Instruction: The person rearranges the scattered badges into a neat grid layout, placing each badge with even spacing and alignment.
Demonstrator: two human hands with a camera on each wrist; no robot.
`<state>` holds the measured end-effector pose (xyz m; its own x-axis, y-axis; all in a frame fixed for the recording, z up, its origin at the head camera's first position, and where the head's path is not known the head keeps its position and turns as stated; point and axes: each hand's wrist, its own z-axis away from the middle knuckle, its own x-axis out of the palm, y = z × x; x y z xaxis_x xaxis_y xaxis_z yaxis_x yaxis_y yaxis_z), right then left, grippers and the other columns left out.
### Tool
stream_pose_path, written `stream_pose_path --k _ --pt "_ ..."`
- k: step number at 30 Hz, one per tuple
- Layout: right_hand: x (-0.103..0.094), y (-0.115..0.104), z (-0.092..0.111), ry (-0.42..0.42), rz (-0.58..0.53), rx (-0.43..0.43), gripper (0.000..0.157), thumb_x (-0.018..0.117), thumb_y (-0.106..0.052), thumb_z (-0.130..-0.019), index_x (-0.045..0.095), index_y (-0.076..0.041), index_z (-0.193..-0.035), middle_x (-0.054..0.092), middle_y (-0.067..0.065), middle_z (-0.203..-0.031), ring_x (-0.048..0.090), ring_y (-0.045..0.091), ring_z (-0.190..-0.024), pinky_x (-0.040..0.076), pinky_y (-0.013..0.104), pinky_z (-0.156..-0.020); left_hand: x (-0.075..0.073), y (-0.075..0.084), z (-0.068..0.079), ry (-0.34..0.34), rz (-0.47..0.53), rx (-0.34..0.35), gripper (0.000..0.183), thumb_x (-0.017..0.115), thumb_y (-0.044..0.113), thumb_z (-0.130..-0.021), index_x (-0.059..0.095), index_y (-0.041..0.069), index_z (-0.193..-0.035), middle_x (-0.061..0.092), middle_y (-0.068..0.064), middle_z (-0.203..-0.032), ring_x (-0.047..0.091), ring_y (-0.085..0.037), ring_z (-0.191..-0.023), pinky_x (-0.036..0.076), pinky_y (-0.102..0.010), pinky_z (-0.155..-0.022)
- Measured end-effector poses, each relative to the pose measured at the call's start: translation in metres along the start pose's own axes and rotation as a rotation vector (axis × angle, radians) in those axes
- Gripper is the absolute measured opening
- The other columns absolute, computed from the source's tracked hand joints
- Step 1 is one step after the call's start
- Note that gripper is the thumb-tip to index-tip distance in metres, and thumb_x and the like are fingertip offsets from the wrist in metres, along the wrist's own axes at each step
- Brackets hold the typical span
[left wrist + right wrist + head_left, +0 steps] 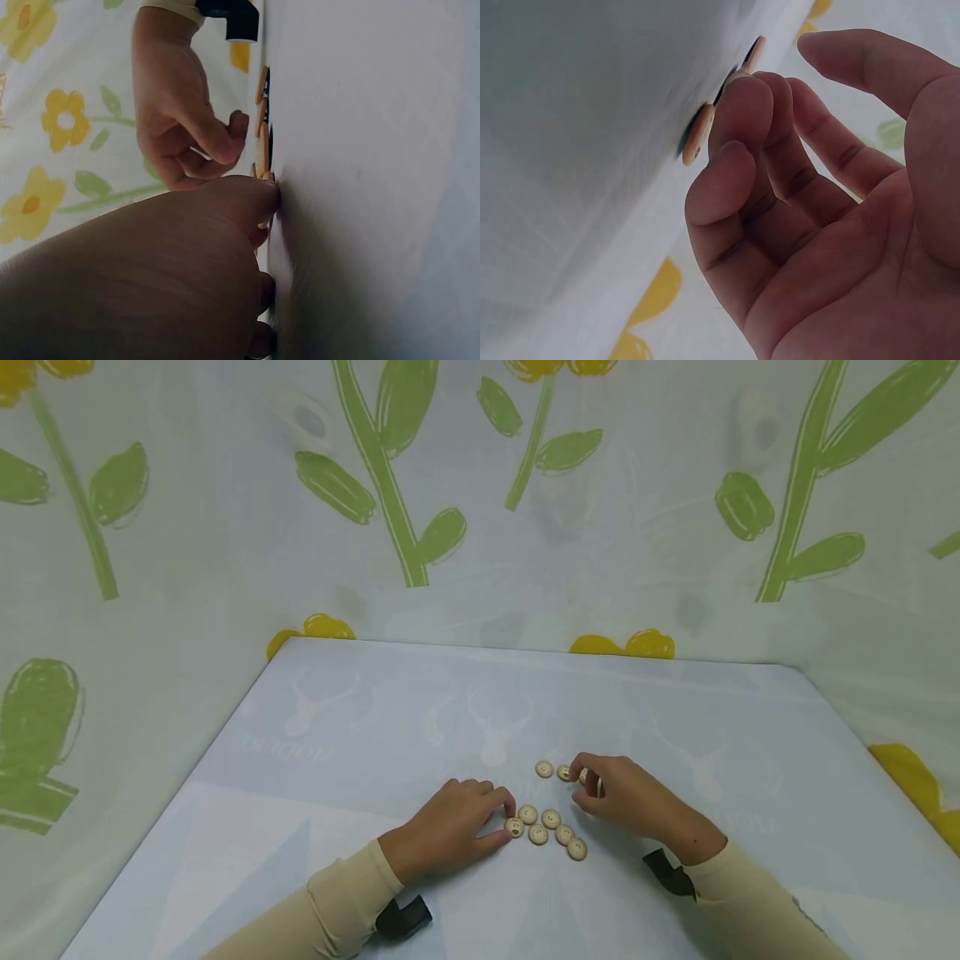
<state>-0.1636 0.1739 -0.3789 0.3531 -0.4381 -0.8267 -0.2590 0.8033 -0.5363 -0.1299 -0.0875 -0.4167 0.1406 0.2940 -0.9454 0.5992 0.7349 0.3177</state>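
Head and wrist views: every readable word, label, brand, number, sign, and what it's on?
Nothing reads with certainty.
Table surface: faint lettering, too blurred to read.
Pale discs: dark marks, too small to read.
Patterned backdrop: orange marks cut off at the left wrist view's edge, unreadable.

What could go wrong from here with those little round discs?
The right grip is right at the upper row of discs, partly hiding one in the head view, so it might knock that row askew. The left grip pinches the leftmost lower disc; its neighbouring discs sit very close, so a slip could shove them out of place.
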Motion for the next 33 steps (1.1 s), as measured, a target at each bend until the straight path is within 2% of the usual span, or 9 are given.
stream_pose_path --k 4,11,26,33 --pt "0.0015 -0.0013 0.0000 0.000 0.008 -0.002 0.017 0.072 -0.013 -0.089 0.064 -0.014 -0.104 0.058 -0.003 -0.075 0.051 0.012 -0.064 0.045 0.025 -0.057 -0.0008 0.0002 0.0001 -0.001 -0.001 0.001 0.021 0.069 0.040 -0.093 0.065 0.028 -0.110 0.061 0.013 -0.089 0.050 -0.004 -0.079 0.041 -0.027 -0.075" --pt "0.0030 -0.0026 0.0015 -0.008 0.008 -0.065 0.017 0.073 -0.013 -0.089 0.064 -0.013 -0.103 0.058 -0.003 -0.074 0.050 0.011 -0.063 0.045 0.025 -0.056 -0.0010 -0.0005 0.0002 -0.009 0.000 -0.003 0.022 0.069 0.042 -0.093 0.065 0.028 -0.110 0.062 0.013 -0.091 0.050 -0.004 -0.079 0.041 -0.027 -0.075" --pt "0.0088 -0.0066 0.0010 -0.034 0.017 -0.074 0.017 0.074 -0.012 -0.088 0.064 -0.015 -0.101 0.057 -0.005 -0.072 0.051 0.010 -0.062 0.045 0.023 -0.056 0.0007 -0.0032 -0.0005 0.011 0.003 0.021 0.022 0.069 0.041 -0.092 0.064 0.028 -0.110 0.059 0.014 -0.087 0.047 -0.004 -0.076 0.040 -0.027 -0.074" --pt "0.0089 -0.0080 0.0031 -0.087 0.009 -0.118 0.017 0.074 -0.013 -0.089 0.063 -0.015 -0.102 0.057 -0.006 -0.074 0.051 0.008 -0.062 0.045 0.023 -0.057 0.0008 -0.0029 -0.0005 0.003 0.019 0.008 0.022 0.069 0.041 -0.092 0.064 0.028 -0.110 0.059 0.014 -0.087 0.048 -0.004 -0.076 0.042 -0.028 -0.076"
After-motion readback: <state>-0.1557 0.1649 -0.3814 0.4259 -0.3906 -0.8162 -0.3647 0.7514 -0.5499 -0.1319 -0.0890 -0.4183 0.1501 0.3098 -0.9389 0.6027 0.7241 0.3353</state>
